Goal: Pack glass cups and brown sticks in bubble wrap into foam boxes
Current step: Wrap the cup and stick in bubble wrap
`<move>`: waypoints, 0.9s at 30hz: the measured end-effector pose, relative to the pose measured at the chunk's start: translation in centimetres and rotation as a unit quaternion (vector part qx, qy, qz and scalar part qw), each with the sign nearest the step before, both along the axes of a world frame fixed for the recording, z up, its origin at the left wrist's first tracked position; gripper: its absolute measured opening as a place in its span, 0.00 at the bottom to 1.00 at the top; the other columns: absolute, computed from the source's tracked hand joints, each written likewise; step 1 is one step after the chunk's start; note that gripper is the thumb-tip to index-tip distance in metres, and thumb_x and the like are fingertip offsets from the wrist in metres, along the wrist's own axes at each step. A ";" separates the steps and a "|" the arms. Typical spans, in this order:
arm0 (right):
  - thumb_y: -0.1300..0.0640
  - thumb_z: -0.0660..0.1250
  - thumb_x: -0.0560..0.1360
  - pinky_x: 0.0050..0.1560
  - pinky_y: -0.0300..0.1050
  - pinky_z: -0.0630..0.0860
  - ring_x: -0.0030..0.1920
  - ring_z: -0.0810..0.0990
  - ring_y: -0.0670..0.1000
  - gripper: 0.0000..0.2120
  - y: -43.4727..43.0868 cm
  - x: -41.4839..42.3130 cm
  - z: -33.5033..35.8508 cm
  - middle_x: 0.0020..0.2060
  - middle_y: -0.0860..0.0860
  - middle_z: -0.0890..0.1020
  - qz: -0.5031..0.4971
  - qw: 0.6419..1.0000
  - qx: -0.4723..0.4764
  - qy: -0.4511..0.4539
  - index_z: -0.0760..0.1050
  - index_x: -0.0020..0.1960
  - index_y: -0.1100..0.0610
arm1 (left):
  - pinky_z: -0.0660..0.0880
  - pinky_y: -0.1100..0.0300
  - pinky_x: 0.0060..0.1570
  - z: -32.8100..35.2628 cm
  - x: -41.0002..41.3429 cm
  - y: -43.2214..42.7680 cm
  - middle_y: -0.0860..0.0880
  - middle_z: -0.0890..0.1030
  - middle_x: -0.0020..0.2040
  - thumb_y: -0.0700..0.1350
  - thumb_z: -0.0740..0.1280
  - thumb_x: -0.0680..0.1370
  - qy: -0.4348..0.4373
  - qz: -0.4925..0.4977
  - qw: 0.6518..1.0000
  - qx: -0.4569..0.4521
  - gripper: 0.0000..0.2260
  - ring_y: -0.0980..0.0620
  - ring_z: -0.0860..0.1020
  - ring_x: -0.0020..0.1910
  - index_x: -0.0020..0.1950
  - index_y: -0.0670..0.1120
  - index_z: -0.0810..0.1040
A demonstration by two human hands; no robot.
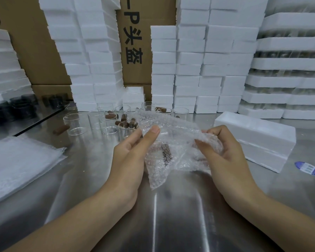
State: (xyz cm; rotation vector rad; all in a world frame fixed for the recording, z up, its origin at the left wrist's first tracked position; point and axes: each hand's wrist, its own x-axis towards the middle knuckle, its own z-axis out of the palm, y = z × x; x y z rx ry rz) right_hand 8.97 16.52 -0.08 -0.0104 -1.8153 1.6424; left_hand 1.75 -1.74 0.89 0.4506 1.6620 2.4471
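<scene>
A crumpled sheet of clear bubble wrap (173,142), with a brown stick (166,153) showing upright through its folds, is gripped at either side by my left hand (133,155) and right hand (225,151). At 11 o'clock from it stand clear glass cups (105,122), upright and close together, with loose brown sticks (61,129) lying among and beside them. A long white foam box (258,139) lies closed at 3 o'clock, with more foam boxes (189,70) stacked high at 12.
</scene>
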 end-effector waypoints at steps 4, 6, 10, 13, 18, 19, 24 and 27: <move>0.54 0.68 0.83 0.28 0.49 0.75 0.29 0.78 0.53 0.05 0.3 0.0 -0.2 0.38 0.50 0.85 0.003 1.000 0.005 -0.013 0.72 0.51 0.50 | 0.71 0.47 0.76 -0.1 0.0 0.1 0.56 0.84 0.68 0.65 0.82 0.68 0.001 0.008 1.000 0.000 0.40 0.54 0.82 0.68 0.76 0.50 0.79; 0.55 0.69 0.83 0.23 0.42 0.68 0.25 0.71 0.52 0.06 0.5 -0.2 -0.3 0.40 0.51 0.87 0.010 1.000 -0.007 -0.009 0.72 0.53 0.47 | 0.71 0.49 0.74 -0.1 0.0 0.1 0.58 0.85 0.66 0.63 0.81 0.71 0.007 -0.006 1.000 -0.003 0.29 0.57 0.82 0.67 0.69 0.54 0.84; 0.53 0.74 0.79 0.23 0.37 0.63 0.23 0.64 0.51 0.09 0.7 -0.4 -0.3 0.38 0.55 0.86 -0.007 1.000 -0.027 0.001 0.74 0.52 0.44 | 0.66 0.44 0.79 -0.2 -0.5 -0.1 0.58 0.82 0.71 0.68 0.80 0.66 -0.021 0.003 1.000 0.006 0.33 0.53 0.77 0.74 0.68 0.57 0.85; 0.52 0.77 0.77 0.27 0.36 0.69 0.27 0.73 0.45 0.11 0.7 -0.4 -0.2 0.37 0.60 0.82 -0.040 0.999 -0.026 0.012 0.75 0.52 0.46 | 0.67 0.39 0.78 -0.2 -0.7 -0.1 0.55 0.84 0.68 0.69 0.79 0.64 -0.023 -0.010 1.000 0.003 0.33 0.47 0.79 0.73 0.66 0.57 0.86; 0.53 0.74 0.79 0.33 0.33 0.71 0.30 0.72 0.44 0.08 0.9 -0.3 0.0 0.38 0.58 0.82 -0.070 0.997 -0.010 0.022 0.78 0.55 0.48 | 0.67 0.40 0.78 -0.1 -0.6 0.0 0.54 0.86 0.66 0.67 0.77 0.67 -0.024 -0.022 0.999 -0.006 0.29 0.47 0.80 0.72 0.65 0.55 0.87; 0.54 0.73 0.80 0.34 0.32 0.71 0.30 0.72 0.44 0.08 0.9 -0.3 0.1 0.38 0.57 0.82 -0.075 0.997 -0.004 0.017 0.79 0.57 0.48 | 0.67 0.41 0.77 -0.1 -0.6 0.0 0.54 0.86 0.66 0.67 0.77 0.68 -0.021 -0.026 0.999 -0.009 0.29 0.47 0.80 0.71 0.65 0.55 0.87; 0.62 0.65 0.84 0.26 0.43 0.75 0.26 0.72 0.51 0.10 0.4 0.1 0.3 0.40 0.54 0.80 -0.035 0.999 0.018 0.003 0.81 0.53 0.48 | 0.67 0.41 0.79 -0.4 -0.8 -0.1 0.54 0.80 0.74 0.69 0.79 0.64 -0.022 -0.013 1.000 -0.014 0.42 0.49 0.77 0.75 0.74 0.52 0.81; 0.72 0.61 0.82 0.30 0.46 0.81 0.33 0.78 0.51 0.19 0.1 0.3 0.2 0.37 0.50 0.80 0.003 1.000 -0.004 0.015 0.81 0.42 0.52 | 0.67 0.41 0.78 -0.3 -0.7 0.0 0.52 0.80 0.75 0.69 0.80 0.63 -0.014 -0.013 1.000 -0.017 0.45 0.48 0.77 0.75 0.75 0.51 0.79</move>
